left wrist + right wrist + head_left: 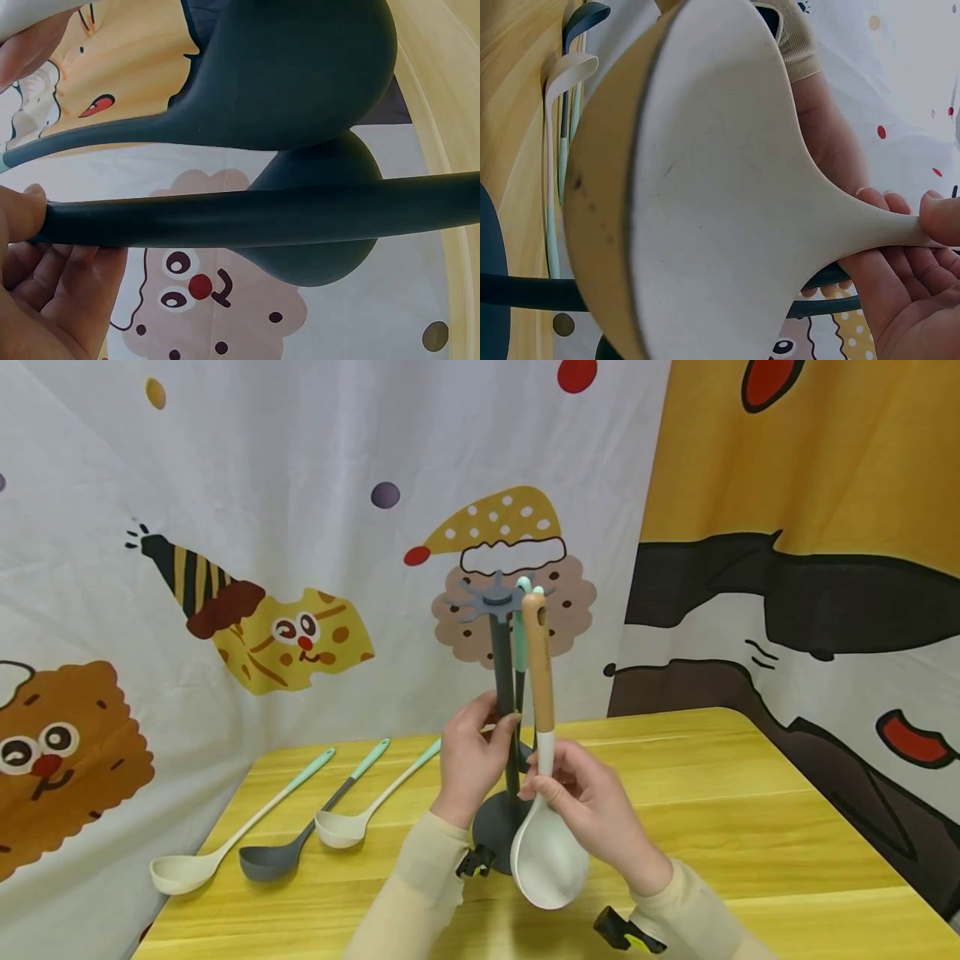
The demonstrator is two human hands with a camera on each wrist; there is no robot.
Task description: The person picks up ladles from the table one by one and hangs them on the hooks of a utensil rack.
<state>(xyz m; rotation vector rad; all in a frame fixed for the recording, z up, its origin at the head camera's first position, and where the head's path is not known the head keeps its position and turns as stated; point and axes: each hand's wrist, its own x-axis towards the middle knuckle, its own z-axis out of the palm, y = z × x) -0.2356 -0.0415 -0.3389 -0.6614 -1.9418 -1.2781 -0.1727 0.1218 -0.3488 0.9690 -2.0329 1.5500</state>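
My left hand (474,758) grips the pole of a dark grey utensil stand (501,664), thumb in front. In front of the stand, my right hand (600,806) pinches the neck of a white ladle (551,864), which hangs bowl down with its wooden handle (537,660) pointing up near the stand's hooked top. Behind that handle, mint-handled utensils hang from the stand. Their dark ladle bowls (300,67) show in the left wrist view beside the pole (262,217). The right wrist view is mostly filled by the white bowl (712,172).
To the left on the wooden table (697,810) lie a cream ladle (183,874), a dark grey ladle (270,862) and another cream ladle (341,829), all with mint handles. A printed curtain (300,510) hangs behind the table. The stand's round base (487,827) sits near the middle.
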